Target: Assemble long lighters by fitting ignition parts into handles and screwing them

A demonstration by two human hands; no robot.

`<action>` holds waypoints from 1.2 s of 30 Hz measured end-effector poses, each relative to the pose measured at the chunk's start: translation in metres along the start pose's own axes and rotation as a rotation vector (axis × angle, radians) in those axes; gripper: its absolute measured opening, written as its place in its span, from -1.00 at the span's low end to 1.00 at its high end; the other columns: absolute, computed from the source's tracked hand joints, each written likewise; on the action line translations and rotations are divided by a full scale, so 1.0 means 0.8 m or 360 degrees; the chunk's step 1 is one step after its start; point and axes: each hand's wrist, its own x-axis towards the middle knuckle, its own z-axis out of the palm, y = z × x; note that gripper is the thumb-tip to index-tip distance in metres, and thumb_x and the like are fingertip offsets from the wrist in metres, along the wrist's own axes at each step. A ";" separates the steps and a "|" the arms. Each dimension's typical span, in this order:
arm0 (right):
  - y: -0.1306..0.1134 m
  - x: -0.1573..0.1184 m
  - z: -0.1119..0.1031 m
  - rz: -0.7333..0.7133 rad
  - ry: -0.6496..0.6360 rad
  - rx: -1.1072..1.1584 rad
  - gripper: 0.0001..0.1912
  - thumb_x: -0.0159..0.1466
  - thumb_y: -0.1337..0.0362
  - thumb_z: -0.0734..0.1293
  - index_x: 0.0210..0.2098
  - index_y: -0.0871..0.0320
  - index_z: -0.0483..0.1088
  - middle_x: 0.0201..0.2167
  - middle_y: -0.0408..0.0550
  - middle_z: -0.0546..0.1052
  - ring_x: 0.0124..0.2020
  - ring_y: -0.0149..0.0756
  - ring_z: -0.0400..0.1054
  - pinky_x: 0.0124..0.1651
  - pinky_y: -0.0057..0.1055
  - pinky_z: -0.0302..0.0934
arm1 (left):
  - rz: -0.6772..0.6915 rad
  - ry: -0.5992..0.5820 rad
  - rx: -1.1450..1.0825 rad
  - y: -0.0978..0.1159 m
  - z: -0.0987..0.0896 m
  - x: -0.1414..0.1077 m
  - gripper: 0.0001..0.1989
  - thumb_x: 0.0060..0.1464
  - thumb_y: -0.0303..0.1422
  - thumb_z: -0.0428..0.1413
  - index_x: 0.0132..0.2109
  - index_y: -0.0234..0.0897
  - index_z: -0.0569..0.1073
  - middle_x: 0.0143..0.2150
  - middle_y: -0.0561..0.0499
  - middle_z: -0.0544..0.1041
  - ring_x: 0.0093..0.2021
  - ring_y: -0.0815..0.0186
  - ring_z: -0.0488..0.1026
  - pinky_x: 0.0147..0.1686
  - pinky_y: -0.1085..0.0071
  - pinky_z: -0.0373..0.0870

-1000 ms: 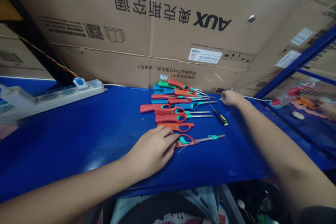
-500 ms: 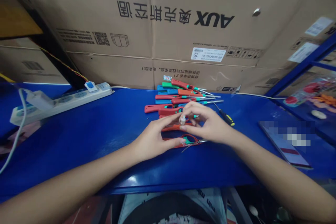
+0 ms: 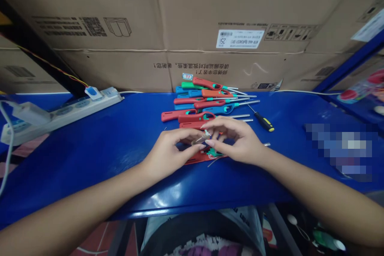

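Observation:
My left hand (image 3: 168,150) holds a small translucent lighter gas tank (image 3: 199,140) with a white tip between thumb and fingers. From the other side, the thumb and bent fingers of my right hand (image 3: 240,142) close at its tip end. Right below both hands lies a red utility lighter (image 3: 193,159) with its casing open, showing a green part (image 3: 213,152) and thin wires. My hands partly cover it. Just beyond them, several red, blue, orange and green utility lighters (image 3: 192,118) are piled with their metal nozzles pointing right.
Right of the pile rests a black and yellow screwdriver (image 3: 264,123). A white power strip (image 3: 72,113) with plugs and cables is at left on the blue table (image 3: 120,176). A large cardboard box (image 3: 186,16) stands behind. A blurred-out flat object lies at right.
The view has tilted down and closer. The gas tank has turned in my fingers, so its long side shows now. My right hand has shifted slightly over the opened lighter.

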 end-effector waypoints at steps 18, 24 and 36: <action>-0.031 -0.003 -0.034 0.0220 -0.1122 -0.0970 -0.90 0.32 0.42 0.31 -0.18 0.15 0.42 -0.15 -0.07 0.42 -0.27 -0.37 0.35 -0.29 -0.45 0.17 | -0.0767 -0.0173 -0.0684 0.012 0.000 0.007 -0.73 0.23 -0.20 0.17 -0.27 -0.37 0.48 -0.48 0.08 0.52 -0.52 0.48 0.46 -0.46 0.58 0.45; -0.022 -0.003 -0.030 0.0157 -0.1075 -0.0872 -0.86 0.41 0.41 0.22 -0.17 0.19 0.43 -0.16 -0.03 0.43 -0.15 -0.29 0.36 -0.14 -0.38 0.22 | -0.0989 -0.0478 -0.0649 0.012 0.001 0.008 -0.71 0.25 -0.22 0.14 -0.34 -0.38 0.47 -0.52 0.05 0.51 -0.54 0.46 0.46 -0.47 0.56 0.46; -0.008 -0.005 -0.028 0.0074 -0.1069 -0.0800 -0.92 0.38 0.35 0.30 -0.17 0.16 0.45 -0.15 -0.07 0.36 -0.26 -0.39 0.31 -0.18 -0.42 0.22 | -0.0893 -0.0632 -0.0419 0.002 -0.002 0.005 -0.76 0.28 -0.27 0.09 -0.20 -0.39 0.49 -0.48 0.05 0.52 -0.53 0.42 0.49 -0.44 0.49 0.49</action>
